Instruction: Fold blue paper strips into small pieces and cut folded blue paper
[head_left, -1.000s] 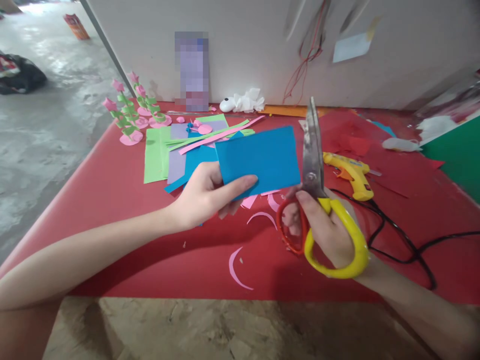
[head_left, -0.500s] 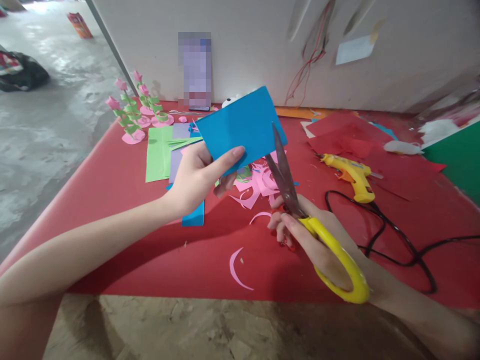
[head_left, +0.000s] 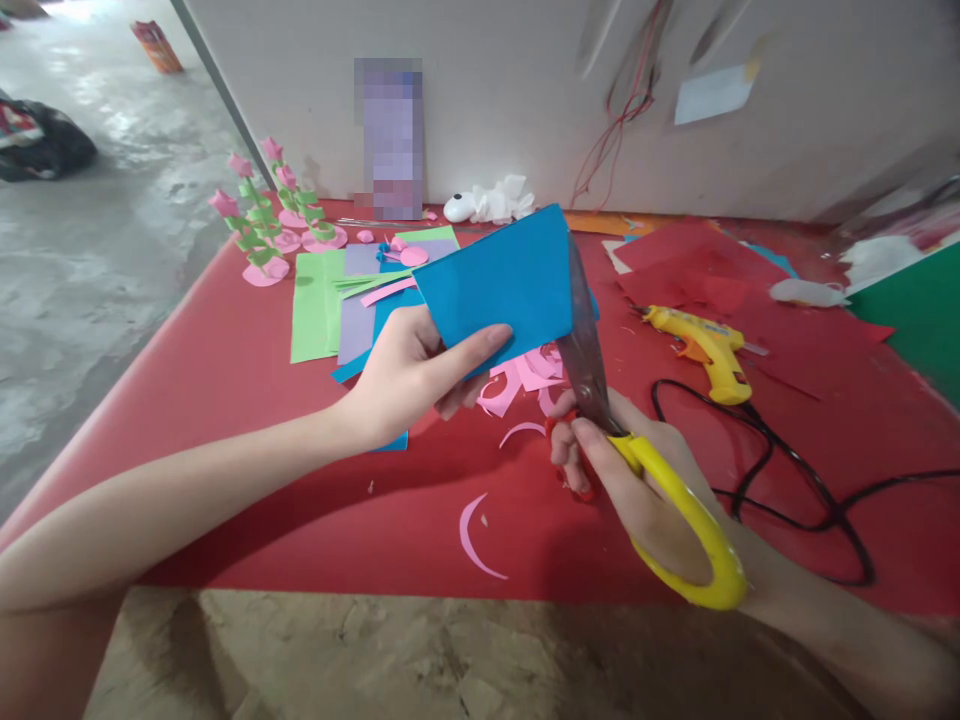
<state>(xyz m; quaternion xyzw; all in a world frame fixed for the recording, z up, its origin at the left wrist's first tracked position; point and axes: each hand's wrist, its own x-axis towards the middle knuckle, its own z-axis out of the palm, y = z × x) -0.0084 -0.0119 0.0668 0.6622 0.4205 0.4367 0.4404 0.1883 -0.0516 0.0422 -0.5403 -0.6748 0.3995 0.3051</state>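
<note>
Mid-cut: left hand [head_left: 409, 375] pinching blue card [head_left: 502, 285], right hand [head_left: 637, 480] closed on scissors [head_left: 600, 400] at its edge; steady card next.

Blue paper sheet [head_left: 499, 285]; scissors [head_left: 637, 450] with yellow and red handles; yellow glue gun [head_left: 701, 345]; red counter [head_left: 225, 400]; pink scraps [head_left: 517, 375].

Red table [head_left: 225, 400]: paper sheets [head_left: 330, 310], pink scraps [head_left: 474, 535], paper flowers [head_left: 259, 215] at far left, glue gun [head_left: 701, 345] with black cord [head_left: 787, 470], red paper [head_left: 690, 265], white tissue [head_left: 499, 200].
</note>
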